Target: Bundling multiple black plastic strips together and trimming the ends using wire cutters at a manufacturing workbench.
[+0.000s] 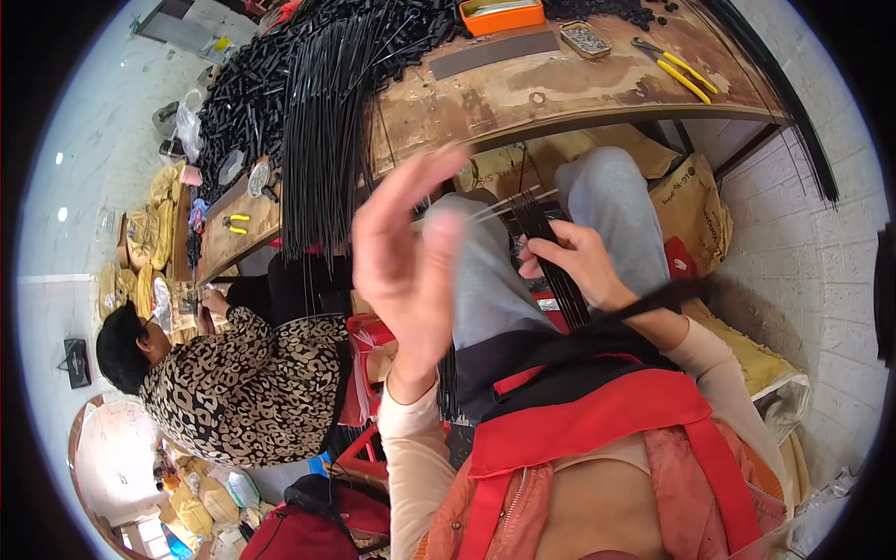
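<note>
My right hand (581, 264) is closed round a bundle of thin black rods (530, 217), above my lap between the knees. The bundle leans, its near end running down toward my apron (588, 411). Raised to the left of it, my left hand (406, 257) has its fingers stretched out and the thumb apart. Motion blurs that hand somewhat, and nothing shows in it. A few thin pale sticks (504, 202) lie across near the far end of the bundle, between the two hands.
On the wooden table (467, 107) lie many long black rods (322, 140), a heap of short black pieces (233, 121), an orange box (501, 16), a flat strip (495, 54), a small parts tray (585, 40) and yellow-handled pliers (677, 70). A co-worker (252, 383) sits at left.
</note>
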Available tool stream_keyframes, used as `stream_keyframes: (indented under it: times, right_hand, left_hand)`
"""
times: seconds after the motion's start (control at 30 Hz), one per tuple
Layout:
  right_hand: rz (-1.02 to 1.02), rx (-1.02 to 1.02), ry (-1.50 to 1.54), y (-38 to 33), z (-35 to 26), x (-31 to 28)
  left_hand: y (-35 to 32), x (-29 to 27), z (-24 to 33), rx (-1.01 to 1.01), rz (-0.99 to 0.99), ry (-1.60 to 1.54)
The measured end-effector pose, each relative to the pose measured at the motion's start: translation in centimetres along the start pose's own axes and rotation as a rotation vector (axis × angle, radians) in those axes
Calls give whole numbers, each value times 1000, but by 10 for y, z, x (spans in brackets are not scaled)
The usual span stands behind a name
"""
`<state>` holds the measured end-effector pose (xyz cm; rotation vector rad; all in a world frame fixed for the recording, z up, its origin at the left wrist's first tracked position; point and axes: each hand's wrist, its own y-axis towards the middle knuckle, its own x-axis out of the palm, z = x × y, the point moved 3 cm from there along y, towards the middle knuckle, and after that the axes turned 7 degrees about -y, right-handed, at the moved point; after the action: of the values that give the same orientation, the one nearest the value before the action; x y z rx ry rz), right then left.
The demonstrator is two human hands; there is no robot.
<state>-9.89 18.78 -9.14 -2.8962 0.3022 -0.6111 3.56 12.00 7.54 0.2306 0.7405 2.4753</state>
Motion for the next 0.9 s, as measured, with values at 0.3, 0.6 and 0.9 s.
stream_keyframes:
  times: [0.3, 0.6, 0.9]
  right_hand:
    - [-62, 9, -58, -7, 7, 22]
    - [-72, -1, -57, -2, 6, 25]
    - [-50, 10, -63, -2, 1, 28]
  left_hand:
    - [-68, -50, -101, -449, 302, -6]
    - [-61, -51, -98, -407, 381, 83]
    - [-66, -62, -97, -405, 430, 62]
